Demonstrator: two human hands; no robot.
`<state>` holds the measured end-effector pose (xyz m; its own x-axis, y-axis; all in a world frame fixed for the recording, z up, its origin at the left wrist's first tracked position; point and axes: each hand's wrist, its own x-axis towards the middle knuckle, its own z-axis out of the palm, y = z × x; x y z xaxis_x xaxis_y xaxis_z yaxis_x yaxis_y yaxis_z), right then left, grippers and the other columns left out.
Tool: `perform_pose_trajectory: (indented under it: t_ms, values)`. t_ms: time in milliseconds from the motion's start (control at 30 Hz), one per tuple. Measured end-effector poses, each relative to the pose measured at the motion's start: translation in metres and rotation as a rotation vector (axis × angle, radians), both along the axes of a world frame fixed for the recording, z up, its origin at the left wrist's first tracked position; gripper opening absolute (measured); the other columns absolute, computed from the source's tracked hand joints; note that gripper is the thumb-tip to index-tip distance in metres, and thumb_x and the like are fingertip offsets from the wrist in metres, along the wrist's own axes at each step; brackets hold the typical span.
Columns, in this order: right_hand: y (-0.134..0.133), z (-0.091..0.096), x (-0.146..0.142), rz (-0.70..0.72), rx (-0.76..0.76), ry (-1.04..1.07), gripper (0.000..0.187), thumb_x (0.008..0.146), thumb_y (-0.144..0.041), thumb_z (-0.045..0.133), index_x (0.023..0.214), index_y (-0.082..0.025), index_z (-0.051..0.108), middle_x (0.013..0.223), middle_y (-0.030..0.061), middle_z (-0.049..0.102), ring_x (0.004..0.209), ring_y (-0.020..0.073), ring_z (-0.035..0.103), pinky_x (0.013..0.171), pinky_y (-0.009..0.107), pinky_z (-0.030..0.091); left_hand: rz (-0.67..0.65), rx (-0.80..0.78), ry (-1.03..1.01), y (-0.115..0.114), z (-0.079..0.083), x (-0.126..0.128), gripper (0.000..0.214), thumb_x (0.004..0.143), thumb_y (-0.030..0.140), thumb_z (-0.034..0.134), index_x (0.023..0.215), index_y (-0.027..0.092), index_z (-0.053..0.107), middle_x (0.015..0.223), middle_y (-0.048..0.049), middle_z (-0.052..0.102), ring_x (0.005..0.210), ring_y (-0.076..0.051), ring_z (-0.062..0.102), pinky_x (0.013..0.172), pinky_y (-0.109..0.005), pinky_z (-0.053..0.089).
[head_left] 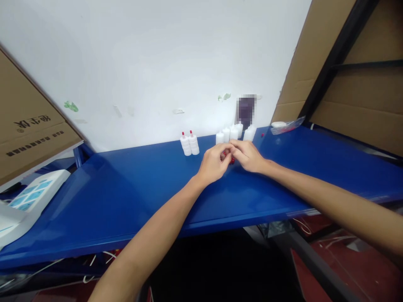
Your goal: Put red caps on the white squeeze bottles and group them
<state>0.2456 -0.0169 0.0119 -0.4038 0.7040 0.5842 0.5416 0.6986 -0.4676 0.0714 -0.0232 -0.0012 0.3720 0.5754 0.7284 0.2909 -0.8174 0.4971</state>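
Head view: a white wall backs the blue worktop [126, 188], with cardboard at both sides. I see the left hand [214, 163] and right hand [247, 156] meeting fingertip to fingertip, both pinched on a small red piece [232, 160], mostly hidden. Red-tipped bottles [189, 144] stand at 11 o'clock from the hands and uncapped bottles [234, 133] at 12. I judge this to be fine fingertip work; any next move needs a steady pinch
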Motion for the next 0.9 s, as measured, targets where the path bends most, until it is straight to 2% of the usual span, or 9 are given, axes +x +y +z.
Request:
perform_pose_trajectory:
  t_ms: [167, 300, 400, 533, 633, 767, 900]
  values:
    - [0.003, -0.005, -0.001, -0.088, 0.05, 0.029, 0.024, 0.096, -0.045, 0.041, 0.087, -0.024, 0.047, 0.066, -0.0011, 0.053, 0.059, 0.0176, 0.049, 0.061, 0.031, 0.034, 0.02, -0.144, -0.054, 0.001, 0.002, 0.004, 0.018, 0.09, 0.014, 0.056, 0.104, 0.019, 0.066, 0.086, -0.0009, 0.069, 0.066, -0.01, 0.059, 0.068, -0.024, 0.051]
    - [0.006, -0.009, 0.0, -0.068, 0.035, 0.033, 0.033, 0.1, -0.054, 0.037, 0.102, -0.024, 0.05, 0.07, -0.0009, 0.058, 0.062, 0.0188, 0.053, 0.063, 0.031, 0.036, 0.014, -0.203, -0.106, 0.0, 0.005, 0.006, 0.014, 0.09, 0.014, 0.057, 0.1, 0.018, 0.067, 0.086, -0.0014, 0.07, 0.064, -0.01, 0.06, 0.067, -0.024, 0.051]
    - [0.009, -0.009, 0.001, -0.073, 0.005, 0.063, 0.039, 0.099, -0.059, 0.036, 0.105, -0.024, 0.053, 0.07, -0.0009, 0.06, 0.064, 0.0195, 0.055, 0.065, 0.032, 0.038, 0.022, -0.26, -0.17, 0.003, 0.007, 0.006, 0.012, 0.091, 0.016, 0.059, 0.1, 0.018, 0.067, 0.083, -0.0012, 0.069, 0.063, -0.009, 0.059, 0.065, -0.023, 0.051]
    - [0.017, -0.009, 0.003, -0.079, -0.107, 0.258, 0.033, 0.1, -0.051, 0.034, 0.091, -0.024, 0.051, 0.064, -0.0024, 0.056, 0.059, 0.018, 0.054, 0.064, 0.032, 0.041, 0.08, -0.357, -0.284, 0.015, 0.01, -0.001, 0.012, 0.09, 0.021, 0.064, 0.1, 0.017, 0.066, 0.08, -0.0009, 0.066, 0.061, -0.009, 0.058, 0.059, -0.021, 0.048]
    - [0.025, -0.011, 0.007, -0.096, -0.194, 0.356, 0.027, 0.097, -0.04, 0.036, 0.079, -0.024, 0.047, 0.066, -0.0014, 0.058, 0.059, 0.0171, 0.056, 0.063, 0.031, 0.042, 0.209, -0.401, -0.305, 0.026, 0.01, -0.013, 0.011, 0.088, 0.021, 0.066, 0.098, 0.016, 0.067, 0.076, -0.0002, 0.064, 0.057, -0.009, 0.055, 0.056, -0.022, 0.046]
    - [0.034, -0.015, 0.012, -0.179, -0.233, 0.314, 0.023, 0.091, -0.032, 0.041, 0.071, -0.023, 0.048, 0.067, -0.0001, 0.06, 0.063, 0.0173, 0.057, 0.065, 0.032, 0.042, 0.345, -0.408, -0.195, 0.035, 0.005, -0.028, 0.011, 0.085, 0.024, 0.067, 0.093, 0.017, 0.068, 0.075, -0.0006, 0.067, 0.054, -0.01, 0.056, 0.056, -0.023, 0.045]
    - [0.039, -0.017, 0.014, -0.193, -0.267, 0.313, 0.021, 0.087, -0.031, 0.043, 0.07, -0.022, 0.053, 0.068, 0.0006, 0.06, 0.064, 0.0176, 0.057, 0.066, 0.032, 0.043, 0.451, -0.409, -0.063, 0.037, 0.001, -0.034, 0.008, 0.083, 0.023, 0.067, 0.09, 0.019, 0.068, 0.076, -0.0013, 0.071, 0.061, -0.014, 0.062, 0.061, -0.027, 0.047]
